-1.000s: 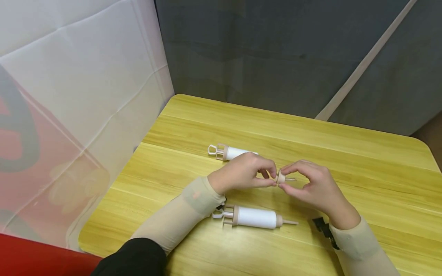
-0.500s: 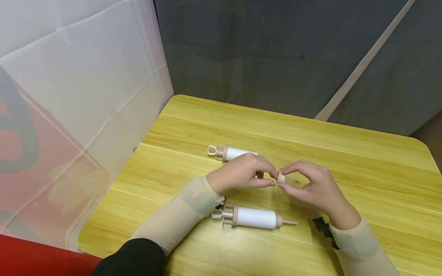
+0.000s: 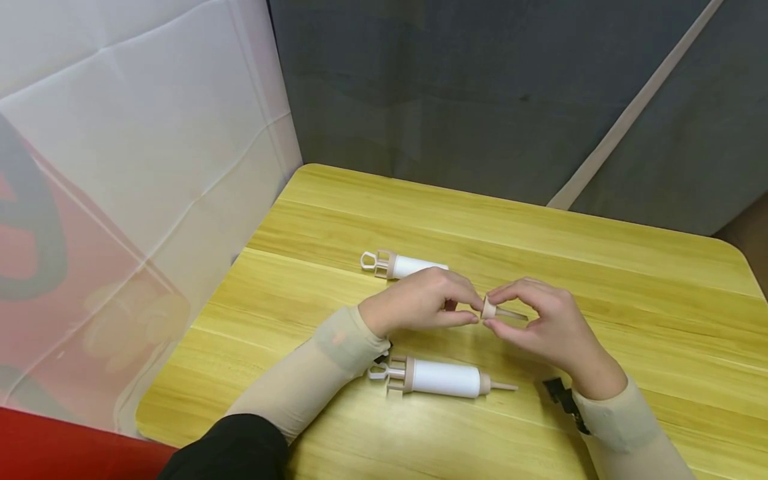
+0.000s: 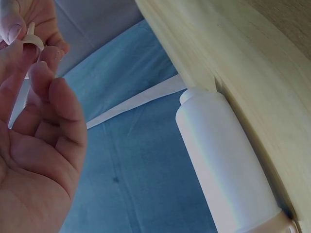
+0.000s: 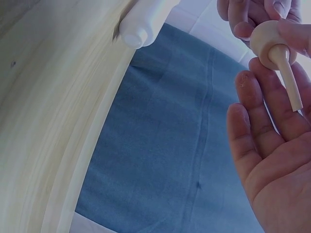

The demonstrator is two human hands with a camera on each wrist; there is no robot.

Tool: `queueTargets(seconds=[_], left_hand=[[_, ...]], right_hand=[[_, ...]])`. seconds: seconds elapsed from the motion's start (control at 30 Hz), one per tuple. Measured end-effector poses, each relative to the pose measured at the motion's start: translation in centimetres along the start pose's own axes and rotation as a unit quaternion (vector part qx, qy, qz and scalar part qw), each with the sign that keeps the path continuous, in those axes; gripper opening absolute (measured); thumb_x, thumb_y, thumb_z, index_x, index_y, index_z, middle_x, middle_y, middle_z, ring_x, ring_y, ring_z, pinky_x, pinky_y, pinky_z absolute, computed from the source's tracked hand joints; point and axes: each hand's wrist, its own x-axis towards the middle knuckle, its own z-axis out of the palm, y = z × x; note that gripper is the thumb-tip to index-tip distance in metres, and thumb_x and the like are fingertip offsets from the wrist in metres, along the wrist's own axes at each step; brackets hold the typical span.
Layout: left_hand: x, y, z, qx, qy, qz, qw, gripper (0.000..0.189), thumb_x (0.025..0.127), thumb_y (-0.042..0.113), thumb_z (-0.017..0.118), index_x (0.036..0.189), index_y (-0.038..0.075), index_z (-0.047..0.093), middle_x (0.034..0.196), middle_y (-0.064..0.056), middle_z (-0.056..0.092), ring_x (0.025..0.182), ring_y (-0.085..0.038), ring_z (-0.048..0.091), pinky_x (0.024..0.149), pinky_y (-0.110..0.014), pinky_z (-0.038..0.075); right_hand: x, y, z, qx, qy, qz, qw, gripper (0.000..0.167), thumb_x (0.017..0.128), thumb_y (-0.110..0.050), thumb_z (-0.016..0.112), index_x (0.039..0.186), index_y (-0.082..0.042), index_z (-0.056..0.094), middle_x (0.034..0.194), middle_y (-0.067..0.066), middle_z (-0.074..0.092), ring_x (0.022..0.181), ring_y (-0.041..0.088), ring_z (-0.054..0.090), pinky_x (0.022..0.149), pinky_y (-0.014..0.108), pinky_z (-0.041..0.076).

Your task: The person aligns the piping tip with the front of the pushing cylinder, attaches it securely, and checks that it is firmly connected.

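Thumb and fingers of my right hand (image 3: pixel 549 323) pinch a small beige screw cap (image 3: pixel 489 309) above the table. A thin tapered nozzle (image 5: pixel 289 80) sticks out of the cap, pointing right in the head view. Facing it from the left is my left hand (image 3: pixel 426 301), thumb and index fingertips right at the cap's hollow side. In the left wrist view one of its fingers reaches to the cap's opening (image 4: pixel 34 40); the other fingers are loosely bent. Behind the left hand lies a white-barrelled syringe (image 3: pixel 411 267) with a ring handle, its front end hidden in the head view.
A second white syringe (image 3: pixel 447 378), with beige collars and a nozzle fitted, lies on the wooden table (image 3: pixel 336 427) nearer the body, below the hands. A dark curtain (image 3: pixel 480 100) hangs behind the table, and a pale printed fabric wall (image 3: pixel 180 100) stands at the left.
The nozzle now sticks out farther to the right from the cap and tilts slightly down. The left fingertips have closed up to the cap's rim. The right hand keeps its hold; the syringes lie still.
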Motion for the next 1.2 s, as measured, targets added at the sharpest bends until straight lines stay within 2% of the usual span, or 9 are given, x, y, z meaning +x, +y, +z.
queueTargets(seconds=[0.27,0.6,0.73,0.87,0.93,1.0,1.13,1.2], left_hand=[[0.0,0.1,-0.1,0.004,0.013,0.013,0.9998,0.018,0.102,0.016,0.075,0.118,0.011,0.082,0.106,0.001,0.077,0.075,-0.001,0.056,0.072,-0.014,0.047],[-0.1,0.3,-0.4,-0.002,0.004,-0.007,1.0000,0.026,0.101,0.019,0.078,0.125,0.012,0.080,0.115,0.000,0.078,0.090,-0.007,0.069,0.081,-0.023,0.056],[-0.2,0.4,-0.8,-0.002,0.009,-0.010,0.9999,0.029,0.100,0.022,0.078,0.127,0.011,0.079,0.119,0.000,0.078,0.098,-0.011,0.071,0.088,-0.020,0.054],[-0.5,-0.2,-1.8,0.003,0.015,-0.019,0.9997,0.031,0.100,0.024,0.079,0.128,0.010,0.078,0.123,-0.001,0.077,0.113,-0.012,0.070,0.101,-0.021,0.049],[-0.9,-0.8,-2.6,0.012,0.014,-0.043,0.9989,0.031,0.100,0.025,0.079,0.127,0.010,0.078,0.125,-0.001,0.076,0.120,-0.013,0.067,0.107,-0.024,0.047],[-1.5,-1.5,-3.4,0.026,0.016,-0.081,0.9963,0.032,0.099,0.025,0.080,0.127,0.010,0.078,0.128,-0.002,0.074,0.124,-0.016,0.066,0.110,-0.028,0.046],[-2.7,-3.2,-4.8,0.057,0.010,-0.168,0.9840,0.038,0.095,0.021,0.084,0.130,0.009,0.076,0.135,-0.006,0.071,0.131,-0.024,0.062,0.114,-0.036,0.044],[-3.1,-4.0,-5.1,0.070,0.000,-0.201,0.9772,0.043,0.093,0.018,0.086,0.132,0.007,0.074,0.137,-0.008,0.069,0.133,-0.027,0.060,0.115,-0.039,0.044]], right_hand=[[0.0,-0.2,-0.1,0.004,0.010,0.000,0.9999,0.031,0.099,-0.038,0.076,0.103,-0.008,0.078,0.102,0.006,0.079,0.091,0.022,0.077,0.093,0.019,0.055],[-0.2,0.0,-0.5,-0.012,0.015,0.006,0.9998,0.035,0.100,-0.041,0.075,0.104,-0.007,0.078,0.101,0.005,0.079,0.090,0.022,0.077,0.092,0.019,0.056],[-0.1,-0.2,-0.7,-0.013,0.016,0.002,0.9998,0.036,0.100,-0.041,0.074,0.104,-0.006,0.078,0.101,0.006,0.079,0.090,0.022,0.077,0.094,0.018,0.054],[0.0,-0.3,-0.9,-0.013,0.022,-0.005,0.9997,0.037,0.100,-0.041,0.074,0.104,-0.004,0.078,0.101,0.007,0.079,0.091,0.020,0.076,0.095,0.018,0.054],[0.1,-0.4,-0.9,-0.012,0.025,-0.009,0.9996,0.036,0.100,-0.040,0.075,0.105,-0.004,0.077,0.100,0.007,0.079,0.092,0.019,0.076,0.095,0.018,0.054],[0.2,-0.4,-1.0,-0.010,0.027,-0.011,0.9995,0.036,0.100,-0.039,0.075,0.105,-0.004,0.078,0.100,0.008,0.079,0.093,0.018,0.076,0.095,0.018,0.054],[0.2,-0.4,-1.0,-0.012,0.029,-0.011,0.9994,0.036,0.100,-0.039,0.075,0.105,-0.004,0.078,0.100,0.008,0.079,0.093,0.017,0.075,0.094,0.018,0.054],[0.2,-0.4,-1.1,-0.014,0.029,-0.010,0.9994,0.036,0.100,-0.040,0.075,0.105,-0.004,0.078,0.101,0.008,0.079,0.093,0.017,0.075,0.094,0.018,0.054]])
